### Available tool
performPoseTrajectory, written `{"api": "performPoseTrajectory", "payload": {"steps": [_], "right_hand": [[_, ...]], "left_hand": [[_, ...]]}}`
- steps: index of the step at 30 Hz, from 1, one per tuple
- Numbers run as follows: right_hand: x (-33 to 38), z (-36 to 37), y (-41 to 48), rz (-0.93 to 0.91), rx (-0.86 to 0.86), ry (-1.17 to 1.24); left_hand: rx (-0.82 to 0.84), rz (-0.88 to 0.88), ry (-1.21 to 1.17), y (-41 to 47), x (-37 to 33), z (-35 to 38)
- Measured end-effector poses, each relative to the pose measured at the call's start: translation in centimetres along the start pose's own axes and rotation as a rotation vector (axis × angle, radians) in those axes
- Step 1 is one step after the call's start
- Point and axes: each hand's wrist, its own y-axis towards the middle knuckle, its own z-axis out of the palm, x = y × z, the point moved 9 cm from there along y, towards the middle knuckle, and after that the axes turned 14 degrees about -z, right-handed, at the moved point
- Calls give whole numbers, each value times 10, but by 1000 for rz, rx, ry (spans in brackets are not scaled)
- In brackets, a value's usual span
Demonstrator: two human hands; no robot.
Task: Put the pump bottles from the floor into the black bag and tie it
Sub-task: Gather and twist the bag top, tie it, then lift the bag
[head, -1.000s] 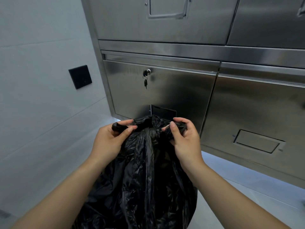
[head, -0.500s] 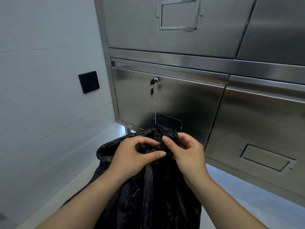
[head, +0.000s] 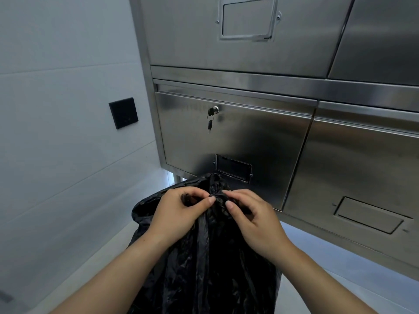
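Left hand: pinching the gathered neck of the black bag.
Right hand: pinching the same neck, fingertips nearly meeting the left's.
Behind: steel cabinet.

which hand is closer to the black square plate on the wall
Left. The left hand sits below and right of the black square wall plate; the right hand is further right.

floor: pale, smooth | black bag on it, base unseen

Bag x1; hands x2 (L hand, R hand); lock x1; wall plate x1.
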Motion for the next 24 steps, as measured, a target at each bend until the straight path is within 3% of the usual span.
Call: {"api": "performPoseTrajectory", "payload": {"steps": [4, 9, 15, 19, 24], "right_hand": [[5, 6, 0, -45, 47, -42], [13, 3, 1, -96, -53, -101], [-2, -10, 0, 38, -209, -38], [-6, -12, -2, 80, -255, -40], [-21, -9, -3, 212, -313, 282]], "left_hand": [[-20, -19, -26, 2, 3, -2], [3, -32, -58, 2, 3, 0], [94, -122, -258, 8, 22, -8], [91, -98, -217, 9, 25, -7], [-1, -113, -112, 14, 27, -21]]}}
